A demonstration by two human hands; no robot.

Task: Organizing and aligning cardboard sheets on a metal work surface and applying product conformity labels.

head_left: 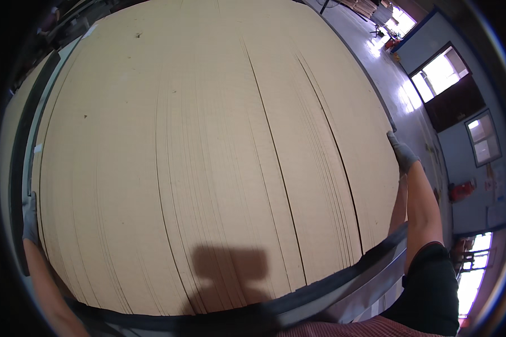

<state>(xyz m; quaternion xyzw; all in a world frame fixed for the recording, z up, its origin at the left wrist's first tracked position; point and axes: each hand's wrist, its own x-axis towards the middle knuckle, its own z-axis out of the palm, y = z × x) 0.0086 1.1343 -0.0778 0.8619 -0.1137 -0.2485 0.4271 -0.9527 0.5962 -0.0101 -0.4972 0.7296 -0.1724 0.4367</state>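
A very wide beige cardboard sheet (219,129) fills most of the view. Long dark slits and bundles of fine lines run along it from near to far. My left hand (30,222), in a grey glove, is closed at the sheet's left edge. On the opposite side my right hand (402,151), also gloved in grey, is closed at the right edge, farther from me than the left. The undersides of both hands and parts of their fingers are hidden. A dark shadow falls over the sheet's near part.
A dark-edged metal frame (331,300) runs along the near side. At the left stands a dark rail (25,135). Grey floor (371,56) stretches along the right, towards a blue-grey wall (461,151) with windows. A red object (461,191) is by that wall.
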